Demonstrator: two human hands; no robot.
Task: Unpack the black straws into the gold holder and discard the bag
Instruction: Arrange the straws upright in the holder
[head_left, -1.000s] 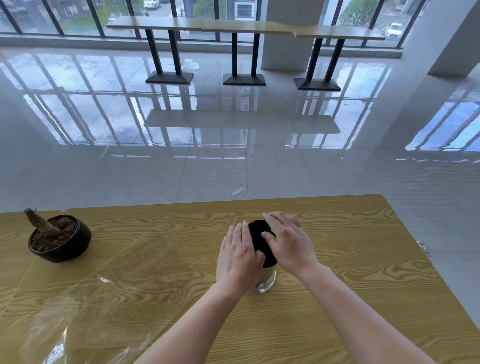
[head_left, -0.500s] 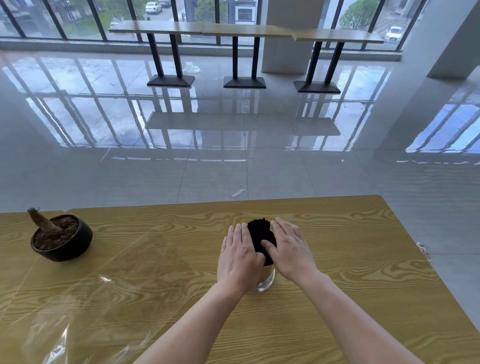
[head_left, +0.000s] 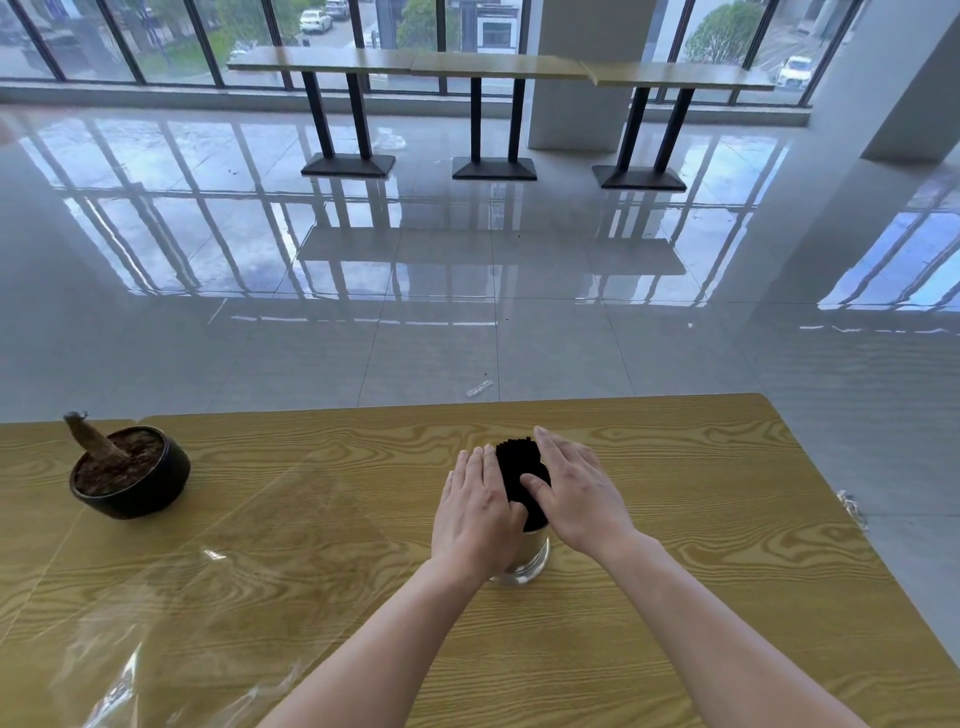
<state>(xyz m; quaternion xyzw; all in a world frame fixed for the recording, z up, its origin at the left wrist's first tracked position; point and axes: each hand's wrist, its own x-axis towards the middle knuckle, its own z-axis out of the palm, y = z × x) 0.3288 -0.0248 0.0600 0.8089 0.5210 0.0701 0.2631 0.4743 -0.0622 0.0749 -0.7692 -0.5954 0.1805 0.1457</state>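
A tight bundle of black straws (head_left: 517, 470) stands upright in the shiny metal holder (head_left: 524, 561) on the wooden table (head_left: 701, 519). My left hand (head_left: 475, 506) presses flat against the bundle's left side, fingers together. From the right, my right hand (head_left: 576, 488) cups the bundle, its thumb lying across the front of the straws. Only the holder's base shows below my hands. The clear plastic bag (head_left: 171, 597) lies flat and spread out on the table to the left, reaching the near left corner.
A black bowl-shaped pot (head_left: 132, 473) with soil and a cut stump sits at the table's far left. A bit of clear wrapper (head_left: 852, 506) hangs at the right edge. Beyond the table lies glossy tiled floor with a scrap of plastic (head_left: 479, 388) and high tables by the windows.
Both hands have stayed pressed around the straws; my right hand has shifted slightly lower on the bundle. The view has tilted a little.
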